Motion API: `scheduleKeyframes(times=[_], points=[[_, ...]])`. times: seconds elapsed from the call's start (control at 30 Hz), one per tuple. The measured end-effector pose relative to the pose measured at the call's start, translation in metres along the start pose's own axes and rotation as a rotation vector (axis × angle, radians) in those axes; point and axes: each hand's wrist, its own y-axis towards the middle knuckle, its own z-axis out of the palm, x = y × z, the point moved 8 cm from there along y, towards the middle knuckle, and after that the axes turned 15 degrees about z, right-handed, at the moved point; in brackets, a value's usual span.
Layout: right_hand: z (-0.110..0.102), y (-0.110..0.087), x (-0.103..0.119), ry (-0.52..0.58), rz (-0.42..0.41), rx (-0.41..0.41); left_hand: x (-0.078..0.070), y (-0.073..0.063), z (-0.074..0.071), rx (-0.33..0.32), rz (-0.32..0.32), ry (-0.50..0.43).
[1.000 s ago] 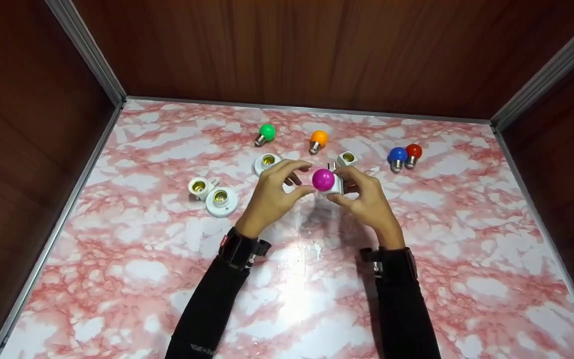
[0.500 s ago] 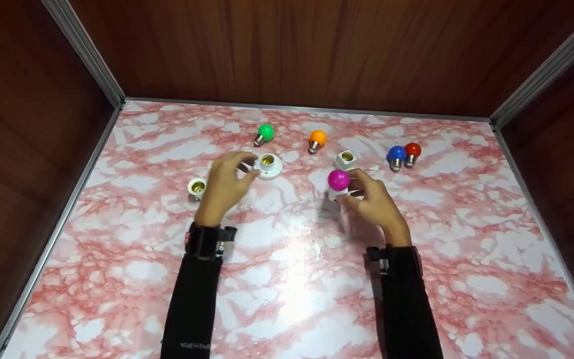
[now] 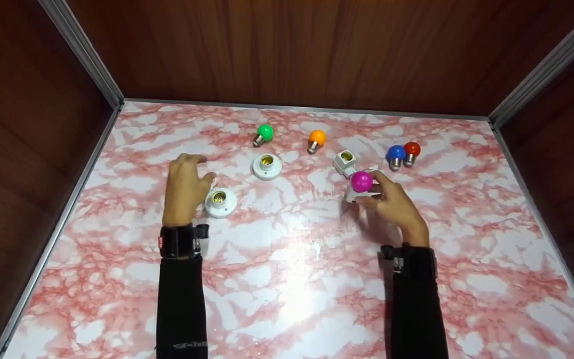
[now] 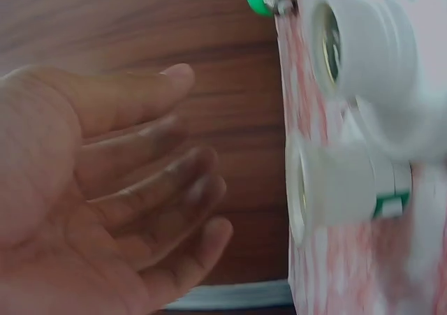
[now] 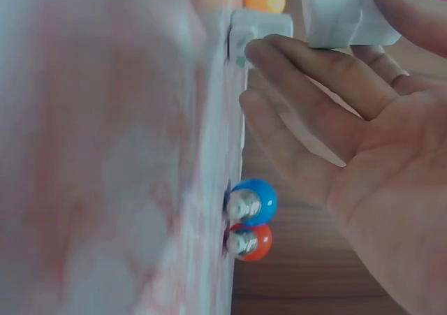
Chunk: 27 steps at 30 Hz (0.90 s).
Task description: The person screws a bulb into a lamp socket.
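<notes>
My right hand (image 3: 391, 202) holds a white square lamp socket (image 5: 349, 11) between thumb and fingers, with a magenta bulb (image 3: 361, 182) seated in its top. Just behind it lies a second square plug-in socket (image 3: 344, 160). My left hand (image 3: 185, 189) hovers at the left, fingers spread and holding nothing. Beside its thumb sits a round-base lamp holder (image 3: 220, 203). A smaller white socket (image 4: 342, 189) with a green label shows near the left fingers in the left wrist view; the hand hides it in the head view.
Another round-base holder (image 3: 267, 166) stands at middle left. Behind lie a green bulb (image 3: 264, 133) and an orange bulb (image 3: 317, 138). A blue bulb (image 3: 395, 153) and a red bulb (image 3: 411, 149) lie together at right. Wooden walls (image 3: 287, 55) bound the marbled table (image 3: 287, 299).
My left hand has moved away from the magenta bulb, left to the small socket. My right hand has carried the socket with the magenta bulb to the right.
</notes>
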Motion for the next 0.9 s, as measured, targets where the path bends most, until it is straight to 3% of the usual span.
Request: scheduleKeyframes(times=[0.13,0.33,0.53,0.9], points=[[-0.006,0.000,-0.006,-0.021,0.006,-0.019,0.012,-0.006,-0.003,0.039,-0.071,0.040],[-0.013,0.001,-0.014,-0.047,-0.001,-0.064,0.025,-0.012,-0.001,0.114,-0.160,0.027],[-0.019,0.003,-0.023,-0.081,0.019,-0.117,0.030,-0.015,0.000,0.161,-0.164,0.035],[-0.025,0.002,-0.039,-0.077,0.087,-0.112,0.035,-0.019,0.000,0.211,-0.178,0.003]])
